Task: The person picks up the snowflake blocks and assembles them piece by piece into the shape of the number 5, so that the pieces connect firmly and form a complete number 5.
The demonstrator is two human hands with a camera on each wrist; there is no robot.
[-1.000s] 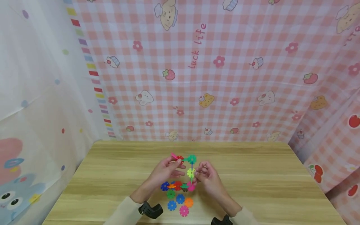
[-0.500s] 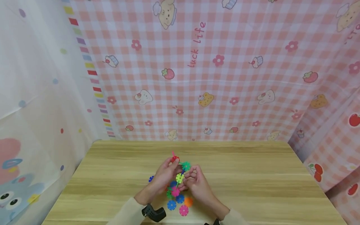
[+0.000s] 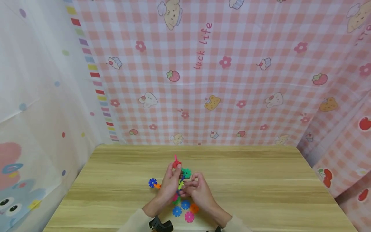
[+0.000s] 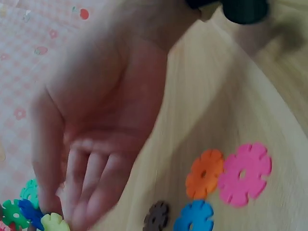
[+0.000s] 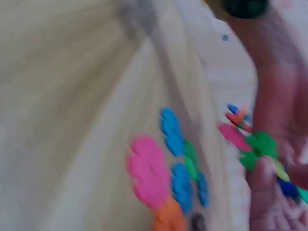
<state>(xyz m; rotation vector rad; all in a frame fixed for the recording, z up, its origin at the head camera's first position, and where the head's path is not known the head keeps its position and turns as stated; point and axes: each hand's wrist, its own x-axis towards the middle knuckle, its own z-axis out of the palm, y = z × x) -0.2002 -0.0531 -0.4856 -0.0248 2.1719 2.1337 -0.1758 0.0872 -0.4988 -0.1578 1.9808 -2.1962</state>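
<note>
A chain of slotted plastic snowflake discs is held between both hands above the table. My left hand [image 3: 169,185] pinches it near a red disc [image 3: 176,164], its thumb on top. Facing it, my right hand [image 3: 200,190] pinches the chain by a yellow disc [image 3: 181,184], below a teal disc [image 3: 186,173]. A dark blue disc [image 3: 152,183] and an orange one stick out left of the left hand. That hand hides the chain's middle. In the right wrist view, a green disc [image 5: 262,144] and a pink disc [image 5: 233,136] show beside the fingers.
Loose discs lie just in front of the hands: blue [image 3: 177,211], another blue [image 3: 185,204], orange [image 3: 194,208] and pink [image 3: 189,217]. A brown disc [image 4: 157,216] shows in the left wrist view. Patterned cloth [image 3: 226,83] hangs behind the wooden table [image 3: 275,183].
Both hands have drawn closer and shifted left with the chain. Its lower row has swung leftward, so the dark blue end now sticks out past my left hand. The loose discs stayed put.
</note>
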